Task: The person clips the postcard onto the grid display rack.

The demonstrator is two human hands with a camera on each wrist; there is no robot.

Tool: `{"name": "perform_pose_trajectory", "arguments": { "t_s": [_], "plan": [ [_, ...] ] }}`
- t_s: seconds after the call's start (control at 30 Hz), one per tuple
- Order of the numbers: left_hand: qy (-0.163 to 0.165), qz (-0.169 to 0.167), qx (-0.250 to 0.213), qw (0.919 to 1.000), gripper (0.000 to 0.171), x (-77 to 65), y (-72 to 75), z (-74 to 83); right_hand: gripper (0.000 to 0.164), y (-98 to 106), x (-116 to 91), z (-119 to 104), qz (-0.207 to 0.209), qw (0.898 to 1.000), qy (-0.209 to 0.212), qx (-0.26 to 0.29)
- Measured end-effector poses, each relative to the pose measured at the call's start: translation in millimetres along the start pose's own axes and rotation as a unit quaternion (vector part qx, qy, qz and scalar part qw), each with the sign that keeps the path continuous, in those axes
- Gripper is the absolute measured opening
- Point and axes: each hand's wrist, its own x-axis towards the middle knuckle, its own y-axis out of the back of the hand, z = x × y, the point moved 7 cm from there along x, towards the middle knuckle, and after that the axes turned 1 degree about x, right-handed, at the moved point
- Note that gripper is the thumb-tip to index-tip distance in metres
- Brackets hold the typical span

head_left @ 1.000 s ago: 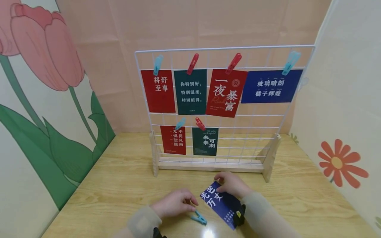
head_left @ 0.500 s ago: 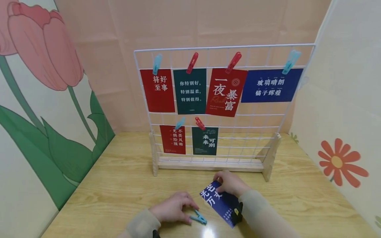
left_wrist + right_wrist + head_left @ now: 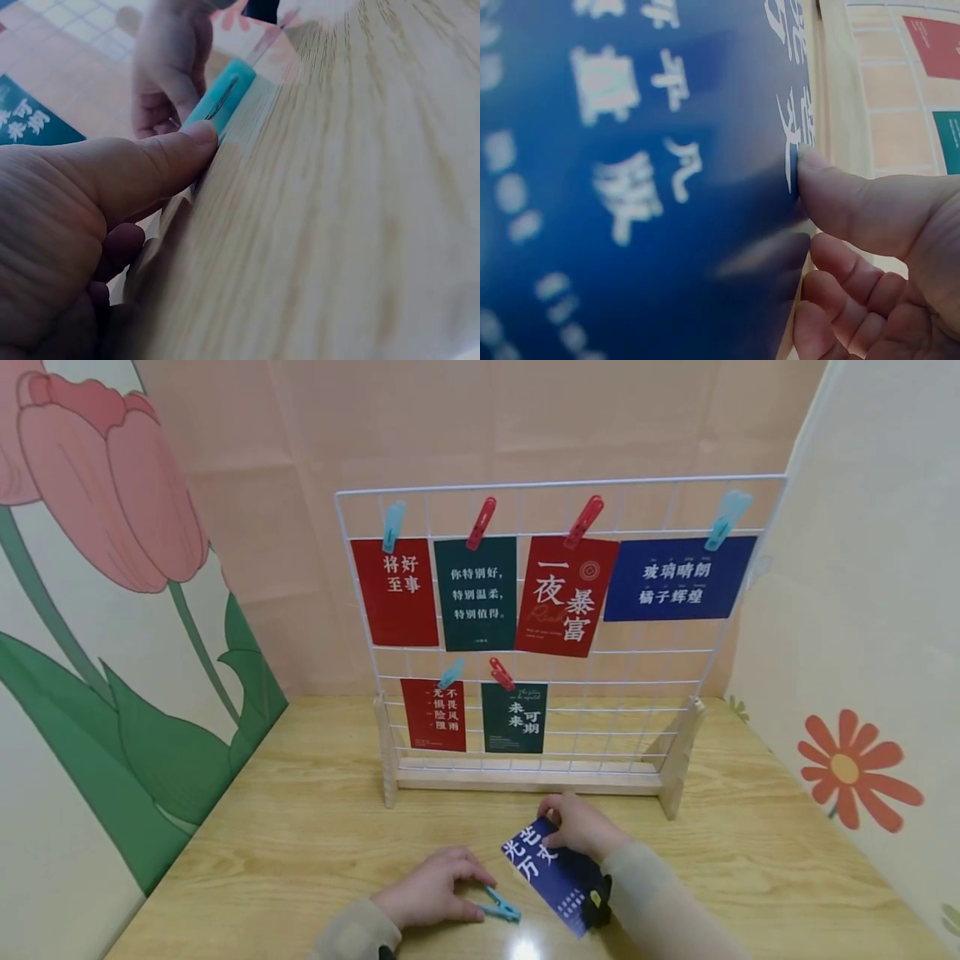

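On the table lies a light blue clothespin [image 3: 502,907], its handle end between the thumb and fingers of my left hand [image 3: 435,885]. The left wrist view shows the thumb [image 3: 161,161] against the turquoise clothespin [image 3: 223,94], low over the wood. My right hand [image 3: 581,827] pinches the edge of a dark blue card [image 3: 551,881] with white characters. Seen from the right wrist, the thumb [image 3: 855,199] lies on the face of the blue card [image 3: 705,180] and the other fingers curl at its edge, partly behind it.
A white wire grid [image 3: 622,668] on a wooden stand [image 3: 525,781] rises behind the hands. Cards hang from it by clothespins, including a blue card [image 3: 678,578] upper right and a green card [image 3: 514,718] lower down. Painted walls flank the wooden table [image 3: 300,835].
My left hand has lowered slightly and its thumb and fingers have come to either side of the clothespin's handles. The right hand keeps its hold on the card, nearly unmoved.
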Motion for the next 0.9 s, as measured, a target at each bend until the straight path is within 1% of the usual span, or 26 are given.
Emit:
{"name": "perform_pose_trajectory", "arguments": {
  "t_s": [0.17, 0.37, 0.63, 0.9],
  "plan": [
    [-0.007, 0.007, 0.005, 0.9999, 0.034, 0.7, -1.7, -0.7, 0.031, -1.8, 2.5, 3.9, 0.0, 1.0, 0.005, 0.007],
    [-0.021, 0.018, 0.006, 0.9996, 0.033, -0.4, -0.8, 1.5, 0.031, -5.7, 4.2, 6.7, -0.005, 1.0, 0.007, 0.03],
    [-0.01, 0.016, -0.003, 0.9998, 0.032, 0.4, -2.4, -3.4, 0.034, -5.8, 2.7, 6.4, 0.008, 1.0, 0.009, 0.027],
    [-0.004, 0.012, -0.01, 0.9999, 0.031, 1.0, -2.3, -4.1, 0.032, -4.8, 1.3, 6.7, 0.007, 0.999, 0.001, 0.036]
  ]
}}
